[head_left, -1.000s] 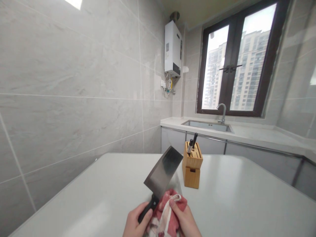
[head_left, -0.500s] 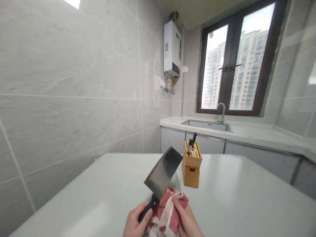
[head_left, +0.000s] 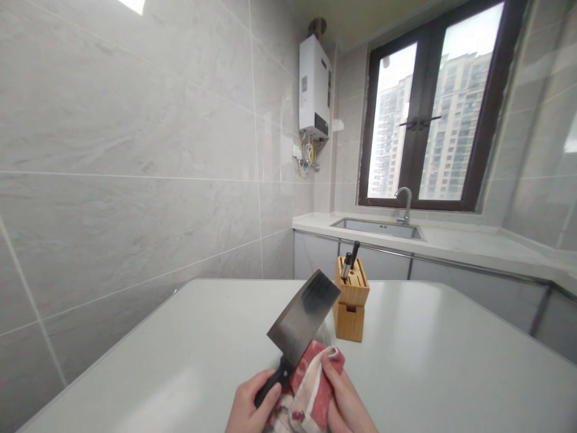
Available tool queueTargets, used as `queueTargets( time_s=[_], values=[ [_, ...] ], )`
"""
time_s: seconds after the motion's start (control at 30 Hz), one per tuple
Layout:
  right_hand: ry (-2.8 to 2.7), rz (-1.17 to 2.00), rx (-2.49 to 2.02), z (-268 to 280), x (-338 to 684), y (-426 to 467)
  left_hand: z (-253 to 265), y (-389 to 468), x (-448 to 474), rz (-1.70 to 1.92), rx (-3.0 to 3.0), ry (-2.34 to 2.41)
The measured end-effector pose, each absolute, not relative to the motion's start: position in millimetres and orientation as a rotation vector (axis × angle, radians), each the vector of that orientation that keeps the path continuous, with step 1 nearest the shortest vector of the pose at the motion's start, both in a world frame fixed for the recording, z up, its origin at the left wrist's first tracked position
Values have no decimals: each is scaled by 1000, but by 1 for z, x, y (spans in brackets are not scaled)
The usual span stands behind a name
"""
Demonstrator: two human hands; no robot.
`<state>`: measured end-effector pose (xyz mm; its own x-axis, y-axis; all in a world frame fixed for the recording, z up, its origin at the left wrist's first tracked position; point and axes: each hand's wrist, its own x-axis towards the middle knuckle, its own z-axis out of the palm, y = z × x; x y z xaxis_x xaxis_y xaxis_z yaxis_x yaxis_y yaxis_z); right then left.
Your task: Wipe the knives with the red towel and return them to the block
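A cleaver (head_left: pixel 304 314) with a broad steel blade and black handle is held above the table, its blade tilted up to the right. My left hand (head_left: pixel 252 402) is wrapped round the handle. A red and white cloth (head_left: pixel 311 382) is bunched beside the handle and the lower blade. My right hand (head_left: pixel 345 394) grips this cloth, thumb on top, close to the blade's lower edge; its other fingers are partly hidden. Just behind the blade stands a wooden knife block (head_left: pixel 350 307) with two black-handled tools in its slots.
The pale table (head_left: pixel 180 337) spreads beneath my hands, with a tiled wall (head_left: pixel 135 120) on its left. Beyond it runs a white counter (head_left: pixel 473 240) with a sink (head_left: pixel 378 227) and faucet (head_left: pixel 407 207). A water heater (head_left: pixel 314 87) hangs on the wall beside the window (head_left: pixel 417 120).
The cleaver has shifted slightly to the right, its tip now nearer the knife block. My right hand and the cloth have moved a little to the right too.
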<state>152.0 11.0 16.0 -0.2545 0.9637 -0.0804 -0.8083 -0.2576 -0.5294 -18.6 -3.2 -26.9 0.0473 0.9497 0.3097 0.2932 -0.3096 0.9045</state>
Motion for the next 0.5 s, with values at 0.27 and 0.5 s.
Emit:
queueTargets(
  time_s=[0.27, 0.5],
  values=[
    [-501, 1812, -412, 13, 152, 12, -26, -4, -18, 1268, 1681, 1268],
    [-509, 1802, -433, 15, 151, 12, -27, -4, -18, 1278, 1656, 1266]
  ],
)
